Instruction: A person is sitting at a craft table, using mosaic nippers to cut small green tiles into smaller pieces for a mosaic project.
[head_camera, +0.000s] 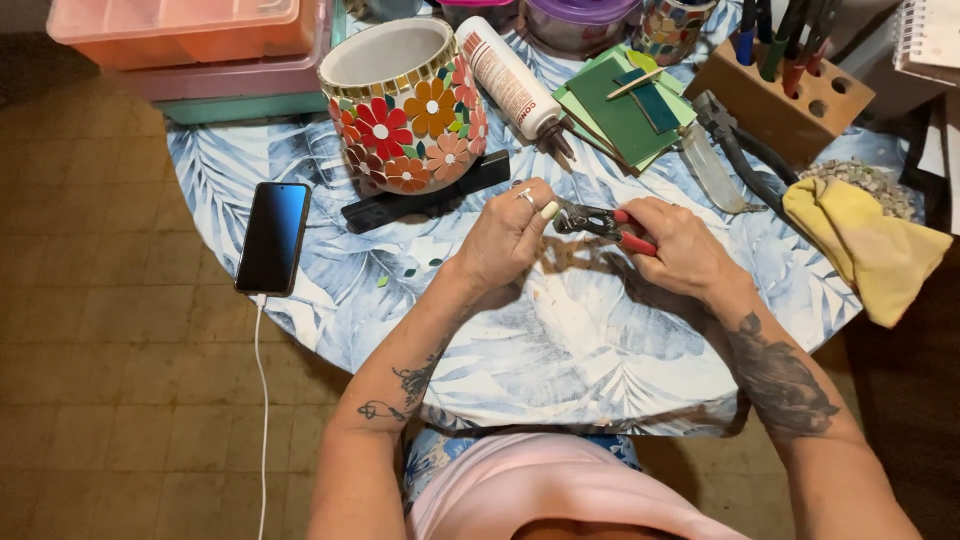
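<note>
Red-handled nippers (605, 224) gripped in right hand (680, 245) fingers; left hand (505, 235) fingers pinch at their tip.

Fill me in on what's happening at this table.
A person sits at a round table with a leaf-print cloth. The right hand grips red-handled nippers, and the left hand pinches something small at their jaws; what it is can't be made out. A flower-mosaic pot lies tilted on a black block, with a glue bottle, green tiles and a phone nearby.

A dark-screened phone (273, 237) lies at the table's left edge; a white tube (510, 80) (red-lettered label) leans behind the pot.
</note>
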